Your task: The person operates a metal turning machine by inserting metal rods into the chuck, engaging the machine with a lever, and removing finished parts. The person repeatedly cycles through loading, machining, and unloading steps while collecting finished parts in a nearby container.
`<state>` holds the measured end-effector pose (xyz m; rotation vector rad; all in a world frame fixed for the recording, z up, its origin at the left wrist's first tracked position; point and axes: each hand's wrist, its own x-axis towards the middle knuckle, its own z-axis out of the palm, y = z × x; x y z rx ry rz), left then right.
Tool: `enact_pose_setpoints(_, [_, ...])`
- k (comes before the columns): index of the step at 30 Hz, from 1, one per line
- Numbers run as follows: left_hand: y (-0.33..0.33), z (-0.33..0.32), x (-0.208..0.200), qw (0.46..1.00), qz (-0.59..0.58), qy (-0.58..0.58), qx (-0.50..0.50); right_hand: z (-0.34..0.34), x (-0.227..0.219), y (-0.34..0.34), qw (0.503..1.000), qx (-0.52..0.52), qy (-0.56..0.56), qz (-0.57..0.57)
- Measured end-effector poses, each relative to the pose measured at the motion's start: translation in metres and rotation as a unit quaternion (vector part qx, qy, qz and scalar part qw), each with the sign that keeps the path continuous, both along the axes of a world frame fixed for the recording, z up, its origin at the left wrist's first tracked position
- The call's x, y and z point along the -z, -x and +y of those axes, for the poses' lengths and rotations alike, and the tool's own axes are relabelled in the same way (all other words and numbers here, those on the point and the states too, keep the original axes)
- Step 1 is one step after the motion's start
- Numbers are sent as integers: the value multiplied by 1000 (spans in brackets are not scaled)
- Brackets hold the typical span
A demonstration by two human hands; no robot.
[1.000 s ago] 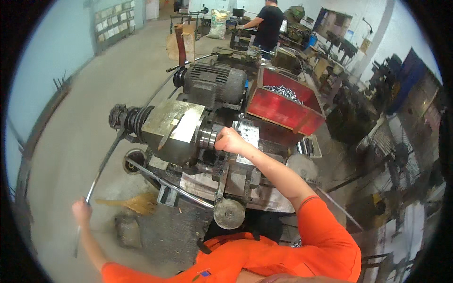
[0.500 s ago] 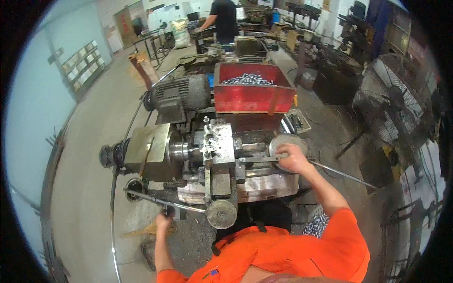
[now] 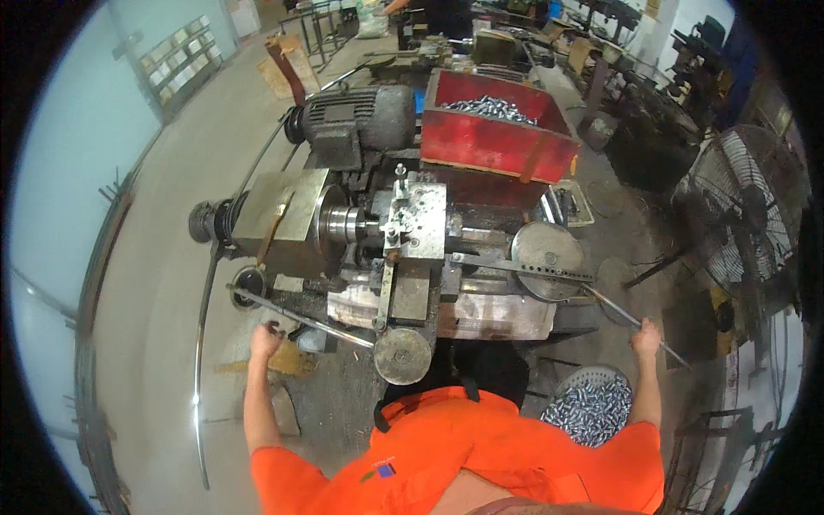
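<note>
A small metal lathe stands in front of me, with a bare metal spindle (image 3: 345,224) facing a tool block (image 3: 422,221). My right hand (image 3: 646,337) is closed around the long steel lever (image 3: 616,305) that slants out from beneath the round plate (image 3: 547,257) on the right. A flat bar with a row of holes (image 3: 515,265) lies over that plate. My left hand (image 3: 267,340) is curled just below the left steel lever (image 3: 300,318), apart from it. Something dark shows at its fingers, too small to name. The left lever ends at a round disc (image 3: 402,355).
Behind the lathe are a motor (image 3: 369,116) and a red bin (image 3: 489,142) of small metal parts. A basket (image 3: 592,375) of similar parts stands by my right arm. A large fan (image 3: 742,206) is at right. Another person (image 3: 446,19) stands at the far end.
My right hand has left the round plate and bar and moved right onto the lever. My left hand has moved up and left, nearer the left lever. The whole view has tilted down.
</note>
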<state>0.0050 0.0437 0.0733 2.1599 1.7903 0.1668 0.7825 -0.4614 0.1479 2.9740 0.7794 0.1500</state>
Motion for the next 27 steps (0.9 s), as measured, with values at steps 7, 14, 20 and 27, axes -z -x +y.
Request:
enact_pose_setpoints(7, [-45, -15, -83, 867, -451, 27, -211, -32, 34, 50, 999, 26, 11, 16])
enact_pose_setpoints(14, [-97, -14, -52, 827, -510, -28, -233, -21, 20, 208, 851, 53, -302, 427])
enact_pose_setpoints(20, [-97, -8, -44, 832, -495, -35, -247, -4, 28, 250, 749, 132, -393, 518])
enact_pose_setpoints(27, [-91, -2, -44, 847, -482, 19, -222, -6, 34, 248, 797, 77, -374, 467])
